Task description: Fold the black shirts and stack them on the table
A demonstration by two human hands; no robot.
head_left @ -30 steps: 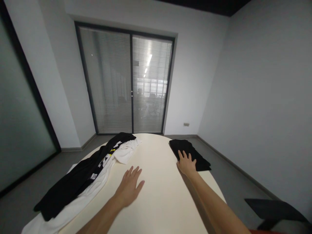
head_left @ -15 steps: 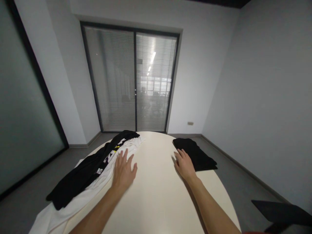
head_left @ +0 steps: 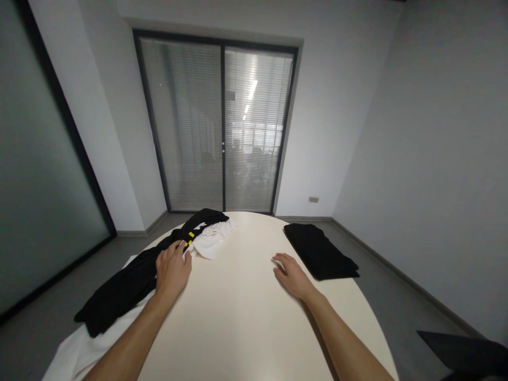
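My left hand (head_left: pixel 173 271) lies over a black garment (head_left: pixel 123 293) with a white and yellow print, at the left of the table. Its fingers are bent slightly onto the cloth and the thumb stands apart. A white garment (head_left: pixel 214 239) spreads under the black one and shows along its right side and near end. My right hand (head_left: pixel 292 276) is above the table, fingers loosely curved and holding nothing. Just right of it rests a folded black cloth (head_left: pixel 321 254), apart from the hand.
The round-edged cream table (head_left: pixel 234 317) runs away from me toward a glazed door with blinds (head_left: pixel 222 127). A dark chair part (head_left: pixel 468 349) stands at the lower right. Grey walls (head_left: pixel 440 159) and a frosted glass panel (head_left: pixel 39 159) enclose the room.
My left hand has moved left, from the white garment's edge onto the black printed garment. My right hand has drawn left, off the edge of the folded black cloth.
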